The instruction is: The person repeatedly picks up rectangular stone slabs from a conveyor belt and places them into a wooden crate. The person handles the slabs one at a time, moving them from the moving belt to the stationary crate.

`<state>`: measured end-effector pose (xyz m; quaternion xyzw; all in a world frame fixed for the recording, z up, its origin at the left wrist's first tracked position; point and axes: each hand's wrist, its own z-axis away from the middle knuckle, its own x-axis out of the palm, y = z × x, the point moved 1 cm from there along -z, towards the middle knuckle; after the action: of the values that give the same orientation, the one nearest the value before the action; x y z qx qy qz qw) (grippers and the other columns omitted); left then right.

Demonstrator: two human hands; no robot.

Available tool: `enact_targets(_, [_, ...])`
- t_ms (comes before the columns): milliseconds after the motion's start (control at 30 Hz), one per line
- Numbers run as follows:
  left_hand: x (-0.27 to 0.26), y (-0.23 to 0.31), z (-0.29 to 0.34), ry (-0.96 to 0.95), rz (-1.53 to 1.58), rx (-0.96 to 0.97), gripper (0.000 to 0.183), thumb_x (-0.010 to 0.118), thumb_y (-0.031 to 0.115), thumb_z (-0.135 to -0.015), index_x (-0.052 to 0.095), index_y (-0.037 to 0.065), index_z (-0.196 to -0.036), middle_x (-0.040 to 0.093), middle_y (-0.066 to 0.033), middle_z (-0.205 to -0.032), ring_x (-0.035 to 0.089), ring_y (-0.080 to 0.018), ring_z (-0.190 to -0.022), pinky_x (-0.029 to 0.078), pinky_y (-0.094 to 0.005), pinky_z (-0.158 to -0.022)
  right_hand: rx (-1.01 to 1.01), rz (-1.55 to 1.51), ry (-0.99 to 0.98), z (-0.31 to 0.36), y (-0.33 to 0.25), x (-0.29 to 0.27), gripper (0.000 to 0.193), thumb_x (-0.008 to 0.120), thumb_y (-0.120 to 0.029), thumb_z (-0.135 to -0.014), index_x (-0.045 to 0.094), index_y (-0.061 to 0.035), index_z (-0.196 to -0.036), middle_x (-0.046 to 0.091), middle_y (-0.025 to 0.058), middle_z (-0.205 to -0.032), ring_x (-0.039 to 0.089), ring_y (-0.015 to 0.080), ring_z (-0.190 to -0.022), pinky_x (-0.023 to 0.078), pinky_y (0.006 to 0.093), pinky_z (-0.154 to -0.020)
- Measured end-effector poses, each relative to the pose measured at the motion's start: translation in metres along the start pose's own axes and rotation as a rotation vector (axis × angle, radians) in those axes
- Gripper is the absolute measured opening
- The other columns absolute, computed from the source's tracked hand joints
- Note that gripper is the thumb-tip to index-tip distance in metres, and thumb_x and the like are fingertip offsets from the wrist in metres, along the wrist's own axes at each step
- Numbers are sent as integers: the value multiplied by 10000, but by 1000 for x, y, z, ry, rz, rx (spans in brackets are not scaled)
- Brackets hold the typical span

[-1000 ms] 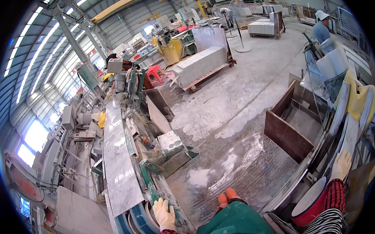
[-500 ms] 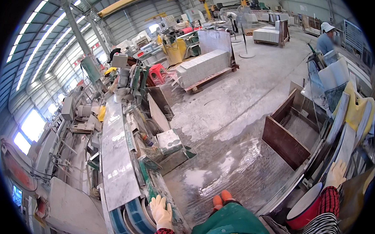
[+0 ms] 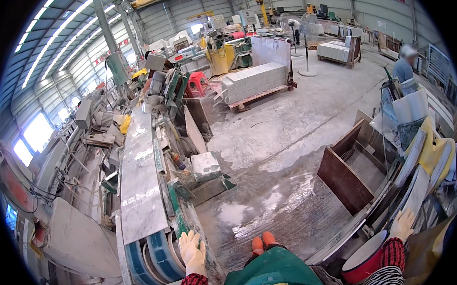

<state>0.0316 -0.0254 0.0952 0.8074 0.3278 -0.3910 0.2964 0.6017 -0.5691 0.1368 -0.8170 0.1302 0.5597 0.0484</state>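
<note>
My left hand, in a cream rubber glove, rests with fingers spread at the side of a long conveyor machine. Its fingers lie by the machine's green-painted edge, next to wide blue belts. Pale grey stone slabs lie end to end along the conveyor. Over on the right, my right hand, gloved alike, has its fingers stretched out beside long whitish strips; whether it touches them I cannot tell. Just below its wrist stands a red round container with a pale top.
A brown wooden crate stands at right on the wet floor. Yellow cloth hangs over strips behind it. Ahead sits a pallet of stacked pale blocks, near a red stool. A person stands at far right.
The view has shifted slightly, the far scene moving right in the picture. My right hand sits a little lower beside the strips. My left hand stays by the belts.
</note>
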Motion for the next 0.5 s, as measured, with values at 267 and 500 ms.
enact_targets(267, [-2,2,-6,40,-14,58,341,782,80,-741,728,58,-1077,694,-106,-1232,572,-409,-1197,425,-508,-1077,-50,-45,2,4,11,2,522,479,-447,-1063,456,-156,-1497,483,92,-1520,434,289,-1427,443,635,-985])
enact_targets(500, [48,-45,28,82,155,-79,417,663,16,-902,603,72,-1311,619,-16,-1395,542,-204,-1242,482,-386,-997,28,-49,-112,27,-14,-44,553,486,-441,-1060,427,-153,-1528,439,98,-1581,384,300,-1478,430,605,-1055])
